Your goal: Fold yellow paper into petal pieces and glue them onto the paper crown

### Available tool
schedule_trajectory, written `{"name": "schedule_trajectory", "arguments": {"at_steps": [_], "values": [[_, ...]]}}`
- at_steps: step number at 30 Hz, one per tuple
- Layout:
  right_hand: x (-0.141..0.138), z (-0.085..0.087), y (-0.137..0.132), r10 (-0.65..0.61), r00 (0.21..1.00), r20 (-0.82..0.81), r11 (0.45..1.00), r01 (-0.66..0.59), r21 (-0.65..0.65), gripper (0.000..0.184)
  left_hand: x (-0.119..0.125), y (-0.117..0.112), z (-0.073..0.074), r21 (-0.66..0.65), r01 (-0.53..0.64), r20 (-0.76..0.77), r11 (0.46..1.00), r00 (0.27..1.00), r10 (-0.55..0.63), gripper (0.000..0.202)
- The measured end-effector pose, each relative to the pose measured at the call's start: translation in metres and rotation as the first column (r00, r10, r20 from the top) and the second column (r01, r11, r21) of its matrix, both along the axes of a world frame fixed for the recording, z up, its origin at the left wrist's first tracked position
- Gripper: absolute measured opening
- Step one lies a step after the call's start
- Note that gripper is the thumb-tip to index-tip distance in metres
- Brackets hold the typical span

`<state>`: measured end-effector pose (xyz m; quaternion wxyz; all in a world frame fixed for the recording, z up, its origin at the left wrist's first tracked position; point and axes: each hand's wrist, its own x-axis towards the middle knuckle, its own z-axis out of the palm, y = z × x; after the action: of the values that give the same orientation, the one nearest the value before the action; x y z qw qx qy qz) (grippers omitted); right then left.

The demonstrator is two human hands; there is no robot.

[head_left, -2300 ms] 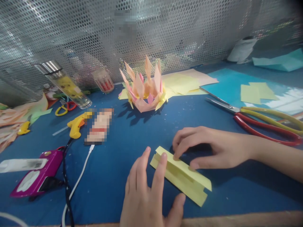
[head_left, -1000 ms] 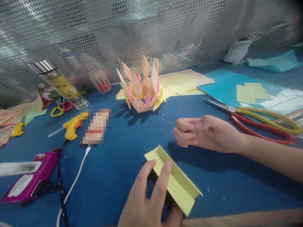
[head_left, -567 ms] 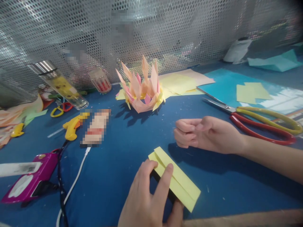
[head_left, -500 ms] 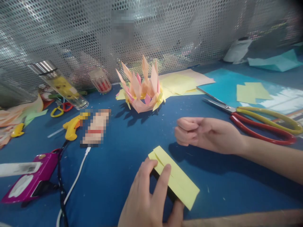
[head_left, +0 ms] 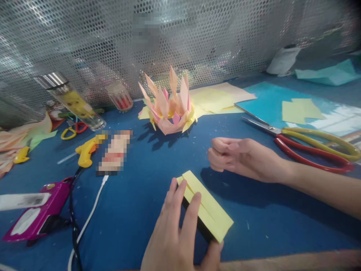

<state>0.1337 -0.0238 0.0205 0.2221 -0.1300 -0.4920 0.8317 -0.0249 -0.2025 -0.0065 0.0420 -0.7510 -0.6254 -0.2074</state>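
Observation:
A strip of folded yellow paper (head_left: 210,210) lies tilted in front of me, its creased layers facing up. My left hand (head_left: 177,229) grips it, two fingers on its upper left part and the thumb at its lower corner. Dark shadow shows along its left edge. To the right, my right hand (head_left: 242,158) is curled into a loose fist over the blue table, apart from the paper; nothing shows in it. Large scissors (head_left: 284,137) with red and yellow handles lie just beyond that hand. A peach, pink and yellow paper crown-like piece (head_left: 169,113) stands behind.
On the left are a yellow glue gun (head_left: 86,152), a pixelated item (head_left: 114,154) with a white cable (head_left: 94,210), and a purple case (head_left: 42,214). A glass bottle (head_left: 75,101) leans at the back. Paper sheets (head_left: 220,96) and a blue sheet (head_left: 262,99) lie behind.
The folded yellow paper has shifted slightly up and left, with my left fingers still on it. My right fist has turned a little, its thumb now lying closer over the fingers.

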Motion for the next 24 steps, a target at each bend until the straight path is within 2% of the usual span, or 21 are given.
{"name": "schedule_trajectory", "arguments": {"at_steps": [8, 15, 20, 24], "values": [[0.0002, -0.0012, -0.0023, 0.047, 0.997, 0.053, 0.998, -0.044, -0.048, 0.011, 0.0007, -0.0003, -0.0004, 0.017, -0.013, 0.026, 1.000, 1.000, 0.012, 0.044], [0.0008, -0.0014, -0.0023, 0.070, 0.995, 0.069, 0.996, -0.066, -0.064, 0.013, 0.0014, -0.0004, -0.0019, 0.041, -0.007, 0.034, 0.999, 0.999, 0.006, 0.041], [0.0003, -0.0034, -0.0017, 0.001, 1.000, 0.013, 1.000, -0.001, -0.010, 0.015, 0.0015, 0.0008, 0.0014, 0.047, -0.016, 0.032, 0.999, 0.999, 0.015, 0.042], [0.0025, -0.0044, 0.0004, 0.008, 1.000, 0.012, 0.998, -0.008, 0.061, 0.016, 0.0016, -0.0003, 0.0036, 0.017, -0.058, 0.027, 0.998, 0.998, 0.058, 0.043]]}}
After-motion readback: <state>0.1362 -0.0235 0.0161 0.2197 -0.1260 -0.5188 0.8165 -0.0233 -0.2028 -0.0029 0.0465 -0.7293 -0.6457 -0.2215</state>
